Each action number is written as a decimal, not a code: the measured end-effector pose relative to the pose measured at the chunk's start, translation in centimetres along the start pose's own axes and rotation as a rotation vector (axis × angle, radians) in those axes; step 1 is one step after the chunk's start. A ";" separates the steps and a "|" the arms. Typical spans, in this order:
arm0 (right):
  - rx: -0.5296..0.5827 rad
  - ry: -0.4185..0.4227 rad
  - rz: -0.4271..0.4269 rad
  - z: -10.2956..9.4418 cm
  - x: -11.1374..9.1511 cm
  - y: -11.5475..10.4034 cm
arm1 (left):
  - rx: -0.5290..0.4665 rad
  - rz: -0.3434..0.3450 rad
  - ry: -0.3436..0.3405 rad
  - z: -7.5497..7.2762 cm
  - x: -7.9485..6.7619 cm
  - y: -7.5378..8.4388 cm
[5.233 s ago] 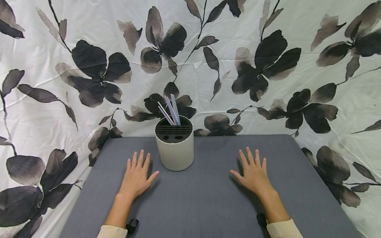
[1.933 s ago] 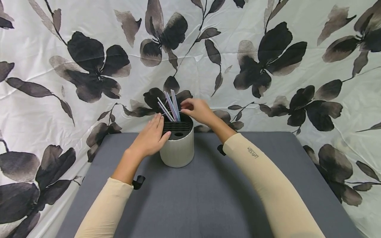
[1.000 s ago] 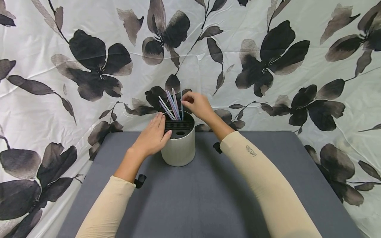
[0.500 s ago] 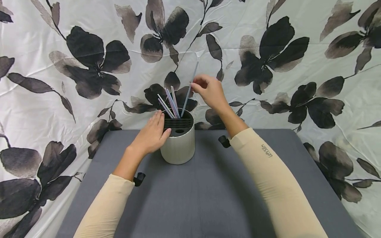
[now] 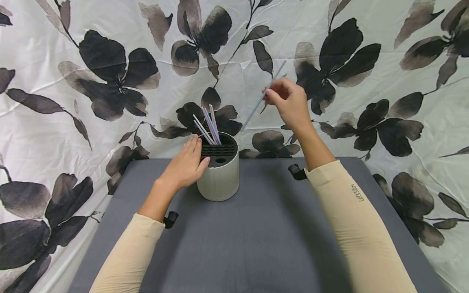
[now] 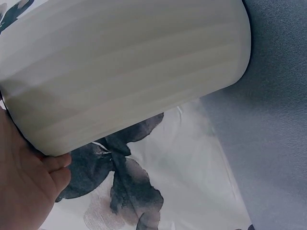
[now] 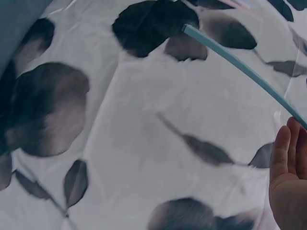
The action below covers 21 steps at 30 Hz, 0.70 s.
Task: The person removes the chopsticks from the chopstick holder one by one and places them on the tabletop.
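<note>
Head view: a blue straw [image 5: 253,112] hangs in the air to the right of the container, clear of its mouth, its long axis slanting from an upper end that leans right to a lower end that points down and left, towards the rim. The right hand [image 5: 292,103] pinches it between thumb and fingertips somewhat above its middle, so most of its length lies to the left of that hand, on the container's side. From the right wrist the free end reaches well out from the fingers, though the pinch itself runs off the edge there. Just left of the lower end, though how far apart in depth I cannot tell, stands the white container [image 5: 219,185], upright, with other straws [image 5: 211,127] leaning left in its rear opening behind a black slotted insert [image 5: 220,149]. The left hand [image 5: 185,165] is the nearer one to the container: its fingers lie straight along the left rim, thumb spread away from them, touching without gripping. Beneath is a grey table [image 5: 242,244]; behind hangs a white floral cloth [image 5: 234,77].
</note>
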State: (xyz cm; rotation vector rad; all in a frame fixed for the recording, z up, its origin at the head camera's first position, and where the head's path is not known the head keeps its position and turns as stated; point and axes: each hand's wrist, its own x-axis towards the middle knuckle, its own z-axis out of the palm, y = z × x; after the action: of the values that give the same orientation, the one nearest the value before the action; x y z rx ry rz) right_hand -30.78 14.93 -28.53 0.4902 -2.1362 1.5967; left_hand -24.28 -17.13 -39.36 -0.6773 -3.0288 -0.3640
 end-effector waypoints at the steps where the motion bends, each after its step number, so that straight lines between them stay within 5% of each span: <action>1: -0.009 0.001 0.014 -0.4 -0.3 0.3 | 0.001 0.001 0.002 0.0 0.0 0.0; 11: -0.176 -0.045 0.127 -2.9 -3.8 5.3 | 0.009 0.005 -0.001 -0.1 0.0 0.0; 21: -0.155 -0.083 0.231 -2.4 -7.9 11.6 | 0.016 0.010 0.021 -0.1 0.0 0.1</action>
State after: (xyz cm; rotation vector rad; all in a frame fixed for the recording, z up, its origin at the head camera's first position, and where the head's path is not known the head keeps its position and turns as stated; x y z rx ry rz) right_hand -29.82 20.64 -41.48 0.2722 -2.4313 1.5347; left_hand -24.28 -17.08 -39.29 -0.6827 -3.0042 -0.3432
